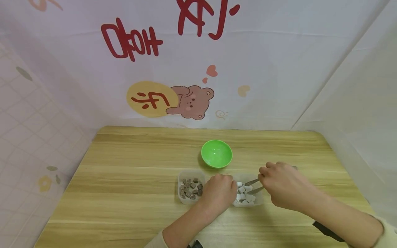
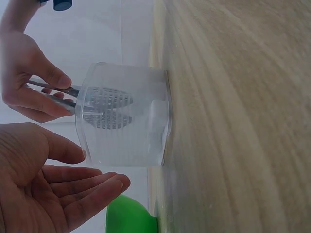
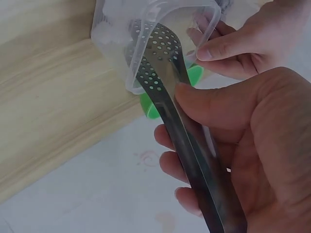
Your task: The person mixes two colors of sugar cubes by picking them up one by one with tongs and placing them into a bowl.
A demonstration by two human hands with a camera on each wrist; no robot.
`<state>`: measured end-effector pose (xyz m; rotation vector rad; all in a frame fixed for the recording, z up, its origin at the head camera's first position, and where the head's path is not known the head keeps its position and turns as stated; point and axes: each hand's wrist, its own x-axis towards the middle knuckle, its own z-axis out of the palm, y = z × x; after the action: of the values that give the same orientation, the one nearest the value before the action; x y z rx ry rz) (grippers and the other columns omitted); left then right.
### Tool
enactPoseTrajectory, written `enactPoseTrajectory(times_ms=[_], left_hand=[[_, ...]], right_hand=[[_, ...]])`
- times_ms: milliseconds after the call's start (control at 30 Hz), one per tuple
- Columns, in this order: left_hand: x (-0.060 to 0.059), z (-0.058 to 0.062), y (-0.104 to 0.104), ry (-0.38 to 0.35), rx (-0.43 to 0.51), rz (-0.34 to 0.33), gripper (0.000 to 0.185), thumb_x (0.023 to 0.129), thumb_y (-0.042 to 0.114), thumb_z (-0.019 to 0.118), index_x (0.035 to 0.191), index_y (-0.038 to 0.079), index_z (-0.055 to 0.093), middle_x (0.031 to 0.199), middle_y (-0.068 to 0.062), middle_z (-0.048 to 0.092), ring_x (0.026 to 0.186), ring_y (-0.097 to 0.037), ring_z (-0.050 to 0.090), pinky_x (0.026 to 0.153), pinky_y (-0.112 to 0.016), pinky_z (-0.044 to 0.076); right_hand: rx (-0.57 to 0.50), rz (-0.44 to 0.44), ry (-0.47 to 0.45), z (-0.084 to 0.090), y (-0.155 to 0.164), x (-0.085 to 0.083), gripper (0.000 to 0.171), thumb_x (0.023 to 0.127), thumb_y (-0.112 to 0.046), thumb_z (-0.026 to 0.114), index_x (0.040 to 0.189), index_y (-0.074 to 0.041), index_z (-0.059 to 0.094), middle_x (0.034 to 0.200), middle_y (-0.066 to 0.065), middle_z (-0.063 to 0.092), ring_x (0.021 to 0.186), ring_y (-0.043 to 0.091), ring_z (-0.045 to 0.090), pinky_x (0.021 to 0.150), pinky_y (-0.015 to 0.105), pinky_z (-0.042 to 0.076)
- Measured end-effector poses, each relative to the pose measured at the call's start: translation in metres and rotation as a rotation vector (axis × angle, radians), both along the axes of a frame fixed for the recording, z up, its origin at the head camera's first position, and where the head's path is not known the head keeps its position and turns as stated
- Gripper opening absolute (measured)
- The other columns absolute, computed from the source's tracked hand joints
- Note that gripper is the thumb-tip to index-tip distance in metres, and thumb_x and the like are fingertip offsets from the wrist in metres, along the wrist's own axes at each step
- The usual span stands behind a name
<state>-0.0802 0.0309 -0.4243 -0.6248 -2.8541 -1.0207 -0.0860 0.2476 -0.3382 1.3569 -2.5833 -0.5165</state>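
My right hand [image 1: 283, 186] grips a pair of metal tongs [image 3: 182, 145] with perforated tips. Those tips reach down into a clear plastic container [image 2: 131, 150] of white cubes [image 1: 242, 189], and they stand apart. At that container's left side is my left hand [image 1: 218, 193], its thumb at the rim and its other fingers bent along the wall. Whether the tips touch a cube cannot be made out. A second clear container [image 1: 183, 200], holding brown, stone-like cubes [image 1: 188, 193], stands left of the left hand, partly hidden by it.
A green bowl [image 1: 216, 154] stands on the wood-grain table [image 1: 130, 165] behind the two containers. White printed cloth [image 1: 263, 69] hangs at the back and both sides of the table.
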Motion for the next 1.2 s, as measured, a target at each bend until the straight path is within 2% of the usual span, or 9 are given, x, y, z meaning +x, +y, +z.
enactPoseTrajectory(times_ms=[367, 533, 667, 767, 900, 1033, 1100, 1133, 1200], left_hand=[[0.0, 0.001, 0.002, -0.042, 0.012, 0.002, 0.046, 0.099, 0.01, 0.061, 0.058, 0.017, 0.042, 0.052, 0.005, 0.039, 0.045, -0.01, 0.04, 0.039, -0.025, 0.034], [0.001, 0.002, 0.002, -0.034, 0.009, 0.005, 0.046, 0.098, 0.009, 0.061, 0.058, 0.017, 0.041, 0.052, 0.005, 0.039, 0.045, -0.01, 0.039, 0.039, -0.025, 0.034], [0.001, 0.002, 0.002, -0.025, 0.001, 0.006, 0.046, 0.098, 0.008, 0.062, 0.058, 0.017, 0.041, 0.052, 0.005, 0.039, 0.044, -0.01, 0.039, 0.038, -0.024, 0.033], [0.001, 0.002, 0.001, -0.021, -0.002, 0.004, 0.046, 0.097, 0.008, 0.062, 0.058, 0.017, 0.041, 0.052, 0.005, 0.039, 0.044, -0.009, 0.039, 0.038, -0.023, 0.033], [0.0, 0.003, 0.001, -0.018, -0.004, 0.001, 0.046, 0.097, 0.008, 0.062, 0.057, 0.017, 0.041, 0.052, 0.005, 0.039, 0.044, -0.009, 0.039, 0.039, -0.024, 0.034], [0.0, 0.004, 0.001, -0.029, -0.008, 0.002, 0.047, 0.098, 0.009, 0.061, 0.057, 0.017, 0.041, 0.051, 0.005, 0.04, 0.044, -0.009, 0.039, 0.039, -0.024, 0.034], [0.001, 0.004, 0.001, -0.037, -0.008, 0.003, 0.047, 0.098, 0.009, 0.061, 0.056, 0.018, 0.041, 0.051, 0.005, 0.04, 0.044, -0.009, 0.039, 0.039, -0.024, 0.034], [0.001, 0.004, 0.001, -0.041, -0.006, 0.003, 0.047, 0.098, 0.009, 0.06, 0.056, 0.018, 0.04, 0.051, 0.005, 0.039, 0.044, -0.009, 0.039, 0.039, -0.024, 0.034], [0.0, 0.004, 0.0, -0.048, 0.001, 0.002, 0.047, 0.098, 0.009, 0.06, 0.056, 0.018, 0.04, 0.051, 0.005, 0.039, 0.044, -0.009, 0.039, 0.039, -0.024, 0.034]], right_hand=[[0.05, 0.016, 0.027, -0.006, -0.001, 0.0, 0.025, 0.058, -0.002, 0.073, 0.064, -0.011, 0.051, 0.064, -0.003, 0.036, 0.056, 0.015, 0.031, 0.05, 0.024, 0.027], [0.036, -0.008, 0.0, -0.005, 0.002, -0.001, 0.024, 0.06, 0.0, 0.076, 0.067, -0.011, 0.056, 0.066, -0.003, 0.039, 0.057, 0.016, 0.034, 0.051, 0.025, 0.031], [-0.06, -0.02, -0.028, -0.005, 0.01, -0.002, 0.024, 0.062, 0.004, 0.077, 0.069, -0.011, 0.059, 0.066, -0.005, 0.04, 0.057, 0.015, 0.036, 0.049, 0.025, 0.033], [-0.158, 0.007, -0.031, -0.005, 0.016, -0.003, 0.022, 0.065, 0.001, 0.082, 0.074, -0.009, 0.065, 0.068, -0.006, 0.046, 0.058, 0.014, 0.04, 0.049, 0.024, 0.037], [-0.287, 0.05, -0.02, -0.002, 0.022, -0.005, 0.023, 0.067, -0.005, 0.086, 0.085, -0.007, 0.072, 0.078, -0.004, 0.06, 0.064, 0.014, 0.051, 0.053, 0.026, 0.047], [-0.407, 0.046, -0.021, 0.003, 0.027, -0.009, 0.029, 0.067, -0.005, 0.084, 0.094, -0.007, 0.076, 0.088, -0.003, 0.068, 0.069, 0.013, 0.059, 0.057, 0.029, 0.053], [-0.467, 0.038, -0.018, 0.006, 0.028, -0.013, 0.015, 0.083, -0.014, 0.078, 0.097, -0.007, 0.077, 0.09, -0.003, 0.069, 0.069, 0.012, 0.061, 0.056, 0.03, 0.054], [-0.499, 0.033, -0.015, 0.007, 0.029, -0.015, 0.014, 0.088, -0.016, 0.074, 0.098, -0.008, 0.077, 0.091, -0.003, 0.07, 0.069, 0.012, 0.062, 0.055, 0.03, 0.053], [-0.549, 0.008, -0.01, 0.009, 0.027, -0.019, 0.014, 0.089, -0.016, 0.074, 0.1, -0.008, 0.078, 0.093, -0.002, 0.072, 0.068, 0.013, 0.065, 0.053, 0.03, 0.052]])
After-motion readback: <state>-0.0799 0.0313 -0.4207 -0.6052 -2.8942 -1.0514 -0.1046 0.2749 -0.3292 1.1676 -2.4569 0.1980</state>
